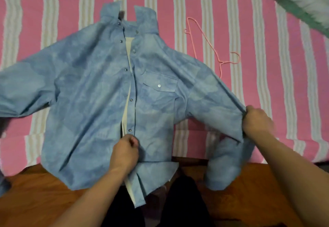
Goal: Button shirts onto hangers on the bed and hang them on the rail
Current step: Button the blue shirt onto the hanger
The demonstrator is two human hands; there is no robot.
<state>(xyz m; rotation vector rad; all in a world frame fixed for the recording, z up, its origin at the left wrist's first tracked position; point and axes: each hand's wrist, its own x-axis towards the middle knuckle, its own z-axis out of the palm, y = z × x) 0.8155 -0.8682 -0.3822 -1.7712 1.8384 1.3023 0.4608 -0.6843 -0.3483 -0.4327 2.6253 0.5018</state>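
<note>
A blue shirt [99, 91] is spread face-up on the striped bed [267, 66], a pink hanger [210, 48] lying just beside it, while its front placket is pinched by the left hand [124, 153] and its sleeve is gripped by the right hand [256, 120].

Pale blue mottled snap-front shirt [92, 91] spread face-up, placket partly open; thin pink wire hanger [204, 41] flat beside it.

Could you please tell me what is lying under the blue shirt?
Under the blue shirt lies the pink-and-white striped bedsheet; its hem overhangs a wooden edge. The pink hanger lies partly under its sleeve. Anything else beneath is covered.
</note>
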